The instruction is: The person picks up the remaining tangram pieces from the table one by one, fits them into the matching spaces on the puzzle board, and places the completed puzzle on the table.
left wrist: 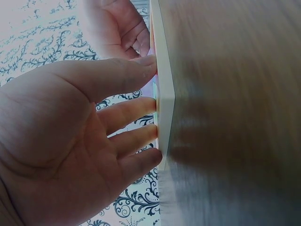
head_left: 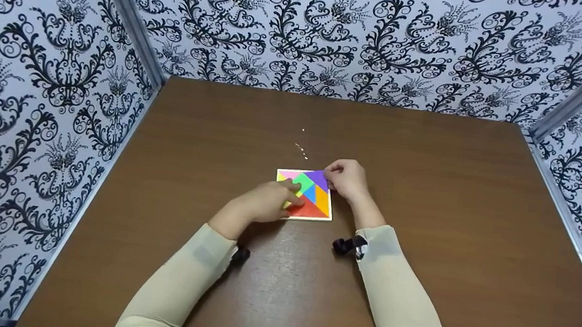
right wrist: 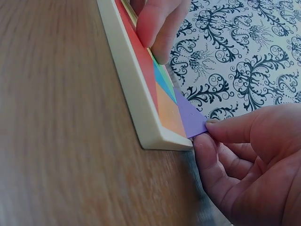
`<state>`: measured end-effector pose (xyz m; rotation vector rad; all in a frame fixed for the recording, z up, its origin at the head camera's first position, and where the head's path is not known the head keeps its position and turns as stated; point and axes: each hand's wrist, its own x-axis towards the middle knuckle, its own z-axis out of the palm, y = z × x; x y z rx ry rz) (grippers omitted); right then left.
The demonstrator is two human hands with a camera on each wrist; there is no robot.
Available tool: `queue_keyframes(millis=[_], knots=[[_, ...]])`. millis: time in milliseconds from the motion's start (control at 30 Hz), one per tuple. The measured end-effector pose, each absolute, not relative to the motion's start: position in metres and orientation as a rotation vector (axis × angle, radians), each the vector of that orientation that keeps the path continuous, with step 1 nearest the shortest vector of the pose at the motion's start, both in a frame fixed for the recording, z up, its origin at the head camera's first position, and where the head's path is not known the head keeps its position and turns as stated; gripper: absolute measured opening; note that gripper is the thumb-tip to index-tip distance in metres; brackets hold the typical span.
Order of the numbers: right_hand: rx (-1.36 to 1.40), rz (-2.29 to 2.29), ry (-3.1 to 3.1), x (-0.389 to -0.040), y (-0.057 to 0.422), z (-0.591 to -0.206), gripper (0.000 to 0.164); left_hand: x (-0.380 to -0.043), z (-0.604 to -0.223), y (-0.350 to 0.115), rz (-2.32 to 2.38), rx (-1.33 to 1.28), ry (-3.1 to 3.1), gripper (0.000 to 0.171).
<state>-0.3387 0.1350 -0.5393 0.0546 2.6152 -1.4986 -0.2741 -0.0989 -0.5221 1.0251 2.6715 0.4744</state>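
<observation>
A square tangram in a cream-rimmed tray (head_left: 310, 219) lies on the table. Its red triangle (head_left: 308, 209), orange piece (head_left: 322, 201), blue triangle (head_left: 310, 193), green piece (head_left: 301, 181) and pink piece (head_left: 288, 174) sit inside the rim. My left hand (head_left: 262, 202) rests its fingertips on the left part of the tangram, covering some of it. At the far right corner, my right hand (head_left: 350, 180) pinches a purple tangram piece (right wrist: 189, 115) between thumb and forefinger. In the right wrist view that piece slants up, its held corner raised above the tray's rim.
Small pale flecks (head_left: 301, 148) lie on the brown table (head_left: 211, 126) behind the tray. Patterned walls (head_left: 311, 35) enclose the back and sides. Each sleeve has a black wrist camera (head_left: 344, 246) at its cuff.
</observation>
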Motion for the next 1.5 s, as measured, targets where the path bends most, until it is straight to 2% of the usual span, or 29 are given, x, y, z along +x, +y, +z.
queue_keyframes(millis=[633, 1500], knots=[[-0.028, -1.252, 2.862, -0.340, 0.140, -0.537, 0.014, -0.278, -0.517, -0.095, 0.475, 1.018, 2.650, 0.035], [-0.009, -1.207, 2.941, -0.338, 0.134, -0.547, 0.011, -0.275, -0.525, -0.099, 0.459, 0.991, 2.668, 0.038]])
